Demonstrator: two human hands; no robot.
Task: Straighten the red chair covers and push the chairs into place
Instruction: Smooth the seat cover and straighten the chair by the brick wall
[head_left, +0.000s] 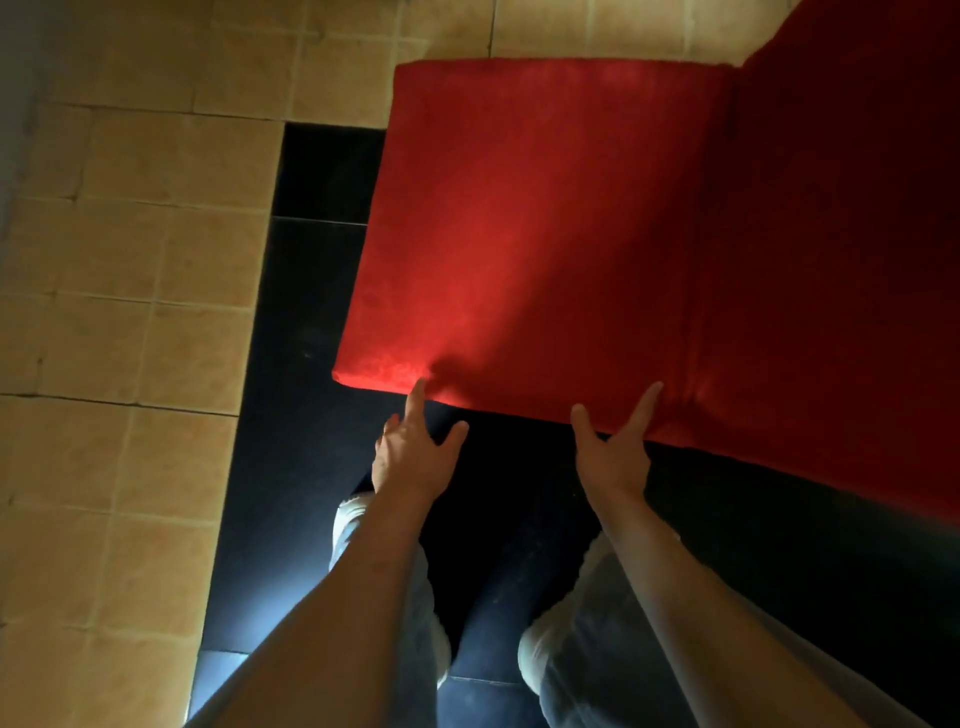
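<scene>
Standing over the red chair cover, we look almost straight down on the seat, which fills the upper middle of the view, with the chair's back rising dark red along the right side. Our left hand sits just below the near edge, towards the near-left corner; its fingers are extended and loosely spread, one fingertip touching the hem, nothing clasped. Our right hand reaches the same near edge further right, with thumb and forefinger spread in a V over the fabric; the other fingers are hidden below the edge, so we cannot tell whether it is gripping the cover or only pressing it.

We judge that both hands are at this edge because that is where slack gathers: a faint pucker shows by the left fingertip, while the rest of the seat looks smooth. Hands set apart let us draw the cloth evenly, not skew it.

Below us lie dark floor tiles, with tan tiles to the left and far side. No table is in view, so we cannot tell where the chair must go.
</scene>
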